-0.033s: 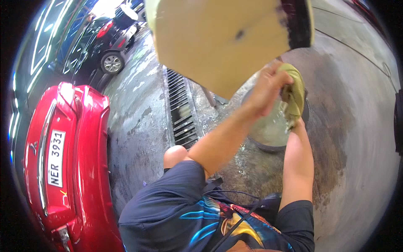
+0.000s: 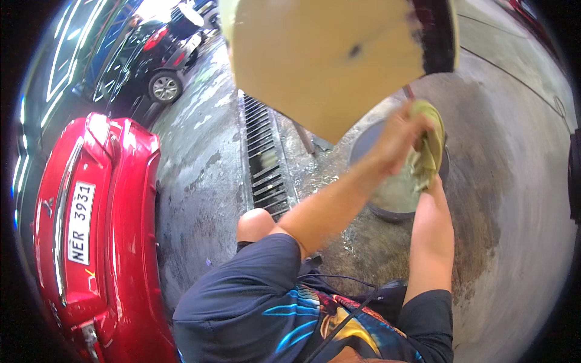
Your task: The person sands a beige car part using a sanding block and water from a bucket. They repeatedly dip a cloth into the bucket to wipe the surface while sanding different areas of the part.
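Note:
My left hand (image 2: 399,138) is closed on a wet-looking yellow-green cloth (image 2: 434,142), its fingers curled around the upper part. My right forearm (image 2: 431,242) reaches up to the cloth's lower end, where the cloth hides my right hand and its fingers. Both arms are over a round dark grey tub (image 2: 390,216) of cloudy water standing on the floor. Just beyond my left hand, a large cream-yellow panel (image 2: 321,66) fills the top middle. It has a dark smudge and a blackish band along its right edge.
A red car bumper (image 2: 130,242) with a plate stands at left. A slotted floor drain (image 2: 261,154) runs between it and the tub. Farther back is a dark car (image 2: 130,66). A thin hose or cable (image 2: 514,78) crosses the wet concrete floor (image 2: 520,199) at right.
My left hand and the cloth have shifted slightly right, and more of the tub's left side shows. The whole view has also moved a little. My left hand still grips the cloth.

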`<state>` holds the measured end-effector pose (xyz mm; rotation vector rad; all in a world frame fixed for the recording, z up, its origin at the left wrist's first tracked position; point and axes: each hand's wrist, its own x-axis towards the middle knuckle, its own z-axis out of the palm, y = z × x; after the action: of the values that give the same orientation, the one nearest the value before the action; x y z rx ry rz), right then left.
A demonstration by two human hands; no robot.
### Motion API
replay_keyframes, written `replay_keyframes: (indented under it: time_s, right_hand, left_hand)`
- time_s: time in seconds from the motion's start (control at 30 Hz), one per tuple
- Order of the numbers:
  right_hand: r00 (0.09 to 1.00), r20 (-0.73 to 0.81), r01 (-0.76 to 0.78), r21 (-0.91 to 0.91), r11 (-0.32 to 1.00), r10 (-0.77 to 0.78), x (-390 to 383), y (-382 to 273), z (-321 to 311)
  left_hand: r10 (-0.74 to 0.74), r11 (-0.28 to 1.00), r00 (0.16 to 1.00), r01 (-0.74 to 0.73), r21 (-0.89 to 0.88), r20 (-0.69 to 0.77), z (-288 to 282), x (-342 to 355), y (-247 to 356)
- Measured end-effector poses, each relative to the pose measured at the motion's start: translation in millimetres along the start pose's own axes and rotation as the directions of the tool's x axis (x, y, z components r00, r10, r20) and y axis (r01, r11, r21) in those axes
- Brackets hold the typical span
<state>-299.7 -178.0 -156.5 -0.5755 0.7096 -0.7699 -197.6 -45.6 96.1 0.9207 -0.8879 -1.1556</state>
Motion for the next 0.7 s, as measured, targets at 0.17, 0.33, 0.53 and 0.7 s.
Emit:
replay_keyframes:
  time_s: [0.17,0.33,0.53,0.7]
  right_hand:
    - [0.983,-0.125,0.025,-0.628,0.778,-0.132,-30.3,-0.8,-12.0]
    - [0.967,-0.113,0.052,-0.789,0.612,-0.229,-27.7,7.5,-22.0]
    - [0.944,-0.03,0.147,-0.851,0.503,-0.327,12.4,4.4,-19.1]
    - [0.928,-0.157,0.011,-0.896,0.444,-0.339,14.5,-9.6,0.0]
  left_hand:
    - [-0.321,0.833,0.923,0.382,0.4,-0.213,18.8,-18.0,-93.5]
    - [-0.137,0.908,0.871,0.301,0.291,-0.472,17.2,-13.6,-129.4]
    - [-0.268,0.941,0.796,0.337,0.029,-0.543,-5.9,-12.1,-129.5]
    - [0.058,0.986,0.918,0.007,0.164,-0.393,-5.6,-4.4,-46.6]
